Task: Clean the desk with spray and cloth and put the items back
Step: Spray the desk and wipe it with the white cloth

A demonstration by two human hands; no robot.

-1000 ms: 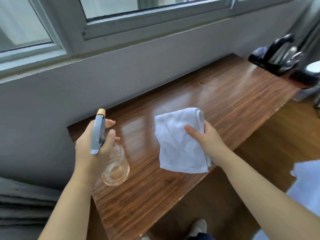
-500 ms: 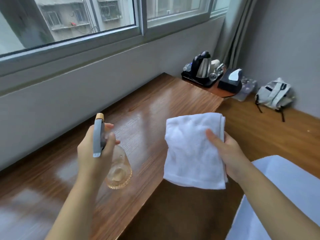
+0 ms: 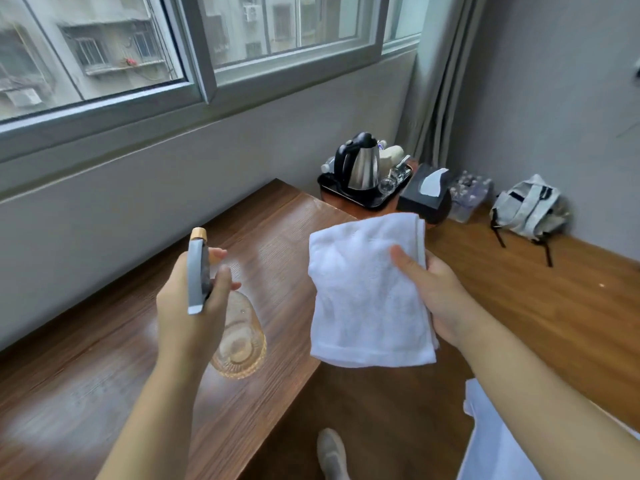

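— Desk under the window looks bare and glossy. Is it done?
— Hard to say. The left hand is wrapped round the spray bottle, held above the wood; the right hand pinches the folded white cloth off the desk's end.
— Next?
— Probably setting both down, then fetching the kettle tray and tissue box from the side table.
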